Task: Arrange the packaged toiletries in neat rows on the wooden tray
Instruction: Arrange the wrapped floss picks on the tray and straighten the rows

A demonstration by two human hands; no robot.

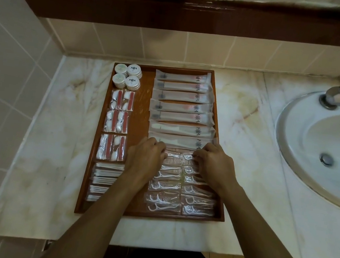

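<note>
While nearly everything on the wooden tray [219,122] lay in rows, the left hand [146,156] and right hand [214,163] — fingers curled — pinched floss-pick packets [176,162] near its middle, seemingly the last straightening.

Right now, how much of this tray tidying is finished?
Most looks done. On the wooden tray, the round soaps, the red-striped packets and the long sachets lie in rows. Both hands, left hand and right hand, touch the top floss-pick packets. Those packets look slightly uneven, so probably only straightening them remains.

Four round soaps [127,76], six vanity packets [116,124], seven long sachets [181,108].
</note>
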